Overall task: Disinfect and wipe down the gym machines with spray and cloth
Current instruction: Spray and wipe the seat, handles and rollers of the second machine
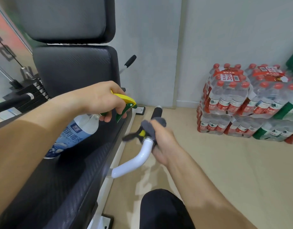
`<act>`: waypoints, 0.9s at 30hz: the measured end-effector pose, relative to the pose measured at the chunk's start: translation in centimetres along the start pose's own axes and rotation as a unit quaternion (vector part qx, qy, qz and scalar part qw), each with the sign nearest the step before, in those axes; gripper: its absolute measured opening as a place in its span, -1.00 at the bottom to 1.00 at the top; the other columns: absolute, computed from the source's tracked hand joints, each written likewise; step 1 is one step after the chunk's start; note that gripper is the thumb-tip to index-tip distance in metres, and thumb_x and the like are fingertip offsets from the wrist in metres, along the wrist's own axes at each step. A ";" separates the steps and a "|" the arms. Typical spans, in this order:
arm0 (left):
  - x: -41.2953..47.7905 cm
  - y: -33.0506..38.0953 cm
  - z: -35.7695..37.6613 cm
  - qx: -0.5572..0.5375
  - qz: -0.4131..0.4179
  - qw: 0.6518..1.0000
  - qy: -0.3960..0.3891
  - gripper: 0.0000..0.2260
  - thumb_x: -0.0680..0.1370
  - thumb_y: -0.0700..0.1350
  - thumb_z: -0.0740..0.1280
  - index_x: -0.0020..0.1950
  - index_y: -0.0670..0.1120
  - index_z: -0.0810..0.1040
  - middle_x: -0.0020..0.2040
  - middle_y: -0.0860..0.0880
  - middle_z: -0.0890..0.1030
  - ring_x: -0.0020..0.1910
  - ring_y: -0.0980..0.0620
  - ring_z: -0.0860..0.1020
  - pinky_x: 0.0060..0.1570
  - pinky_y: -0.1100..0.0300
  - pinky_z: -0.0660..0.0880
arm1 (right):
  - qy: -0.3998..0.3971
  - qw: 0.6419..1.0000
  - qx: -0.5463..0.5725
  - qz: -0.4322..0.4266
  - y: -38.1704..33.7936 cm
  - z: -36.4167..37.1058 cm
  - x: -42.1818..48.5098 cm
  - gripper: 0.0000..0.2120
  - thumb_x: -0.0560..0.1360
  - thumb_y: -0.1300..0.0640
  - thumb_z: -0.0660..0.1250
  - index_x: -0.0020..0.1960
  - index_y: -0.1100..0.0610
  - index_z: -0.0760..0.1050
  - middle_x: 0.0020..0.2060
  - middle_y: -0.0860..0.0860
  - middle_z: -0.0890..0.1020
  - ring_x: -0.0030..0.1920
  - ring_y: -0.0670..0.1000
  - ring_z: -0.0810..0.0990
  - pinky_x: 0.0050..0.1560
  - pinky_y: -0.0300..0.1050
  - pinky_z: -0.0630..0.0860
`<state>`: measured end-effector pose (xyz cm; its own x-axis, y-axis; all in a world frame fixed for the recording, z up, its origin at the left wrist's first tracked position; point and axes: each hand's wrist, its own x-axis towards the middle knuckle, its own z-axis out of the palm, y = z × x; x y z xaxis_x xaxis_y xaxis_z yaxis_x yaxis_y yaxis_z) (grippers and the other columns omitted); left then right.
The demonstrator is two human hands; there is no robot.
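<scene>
While the left hand grips the clear plastic spray bottle by its yellow and green trigger above the black padded seat, the right hand squeezes a grey soft cloth around the machine's black handle grip; packs of water bottles sit by the wall.

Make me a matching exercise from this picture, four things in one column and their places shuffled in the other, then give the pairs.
Things
1. spray bottle
2. grey cloth
3. packs of water bottles
4. black back pad

Places
A. stacked on the floor by the wall
B. upright behind the seat
C. gripped by the left hand
D. held on the machine handle by the right hand

Pairs: 1-C, 2-D, 3-A, 4-B
</scene>
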<state>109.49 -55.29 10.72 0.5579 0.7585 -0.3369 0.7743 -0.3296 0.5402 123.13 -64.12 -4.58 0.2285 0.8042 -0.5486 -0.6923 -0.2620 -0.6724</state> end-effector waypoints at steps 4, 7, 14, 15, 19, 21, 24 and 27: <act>0.8 -0.2 -0.1 0.008 -0.018 1.000 -0.015 -0.87 0.51 -0.30 0.33 -0.02 -0.24 0.66 -0.12 -0.10 0.75 -0.48 -0.07 0.50 -0.41 0.11 0.49 | 0.002 0.999 -0.017 0.033 0.6 -0.1 -1.2 -0.88 0.52 0.27 0.39 0.05 0.25 0.53 -0.21 0.14 0.61 -0.38 0.04 0.64 -0.43 -0.16 0.56; 0.8 0.0 -0.3 0.003 -0.030 0.999 -0.015 -0.86 0.50 -0.30 0.32 0.00 -0.25 0.65 -0.11 -0.12 0.75 -0.48 -0.06 0.48 -0.42 0.11 0.47 | 0.018 0.999 -0.032 0.035 -1.2 0.4 1.8 -0.71 0.45 0.25 0.46 0.14 0.24 0.52 -0.18 0.17 0.62 -0.35 0.14 0.66 -0.29 0.01 0.62; -0.1 0.2 -0.6 0.134 -0.085 0.987 -0.028 -0.87 0.47 -0.27 0.31 -0.07 -0.19 0.65 -0.15 -0.16 0.71 -0.47 -0.05 0.50 -0.42 0.15 0.48 | 0.104 0.973 -0.187 -0.082 -4.6 0.5 7.6 -0.75 0.34 0.03 0.47 -0.16 0.06 0.42 -0.01 0.13 0.64 0.00 0.21 0.66 0.07 0.22 0.63; -0.1 0.3 -0.5 0.162 -0.096 0.981 -0.034 -0.88 0.48 -0.26 0.32 -0.07 -0.19 0.65 -0.16 -0.17 0.70 -0.47 -0.05 0.50 -0.42 0.16 0.49 | 0.100 0.970 -0.205 -0.088 -4.4 0.3 7.5 -0.75 0.30 0.01 0.44 -0.15 0.09 0.44 -0.02 0.14 0.64 -0.01 0.21 0.66 0.07 0.23 0.63; 0.6 0.9 -0.3 0.213 -0.111 0.969 -0.065 -0.89 0.51 -0.22 0.34 -0.04 -0.17 0.65 -0.13 -0.20 0.69 -0.44 -0.04 0.52 -0.43 0.18 0.50 | 0.087 0.960 -0.241 -0.116 -3.8 -0.3 7.6 -0.72 0.27 -0.03 0.37 -0.11 0.10 0.47 -0.05 0.13 0.64 -0.02 0.20 0.65 0.05 0.23 0.63; 1.2 1.1 0.4 0.260 -0.122 0.955 -0.079 -0.85 0.54 -0.16 0.32 -0.01 -0.19 0.66 -0.14 -0.23 0.68 -0.41 -0.05 0.53 -0.42 0.19 0.52 | 0.079 0.958 -0.252 -0.114 -4.0 -0.3 7.9 -0.74 0.26 -0.03 0.36 -0.13 0.09 0.46 -0.07 0.13 0.64 -0.02 0.22 0.65 0.04 0.25 0.63; 2.1 1.2 1.6 0.294 -0.140 0.939 -0.109 -0.81 0.56 -0.13 0.32 0.01 -0.20 0.68 -0.15 -0.22 0.68 -0.37 -0.08 0.55 -0.39 0.19 0.53 | 0.072 0.955 -0.265 -0.109 -4.1 -0.3 8.0 -0.70 0.21 -0.05 0.33 -0.14 0.09 0.46 -0.07 0.14 0.65 -0.04 0.24 0.66 0.02 0.28 0.63; 2.7 1.5 2.2 0.293 -0.152 0.936 -0.122 -0.81 0.55 -0.15 0.32 0.03 -0.20 0.68 -0.16 -0.21 0.67 -0.37 -0.08 0.54 -0.39 0.20 0.53 | 0.073 0.949 -0.284 -0.118 -4.2 -0.3 8.1 -0.76 0.27 -0.02 0.35 -0.16 0.09 0.43 -0.07 0.15 0.64 -0.04 0.25 0.66 0.02 0.28 0.63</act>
<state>112.78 -54.93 8.91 0.2822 0.7397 -0.6110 0.8990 -0.4263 -0.1008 128.08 -56.64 -6.37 0.4515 0.8048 -0.3854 -0.1399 -0.3627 -0.9213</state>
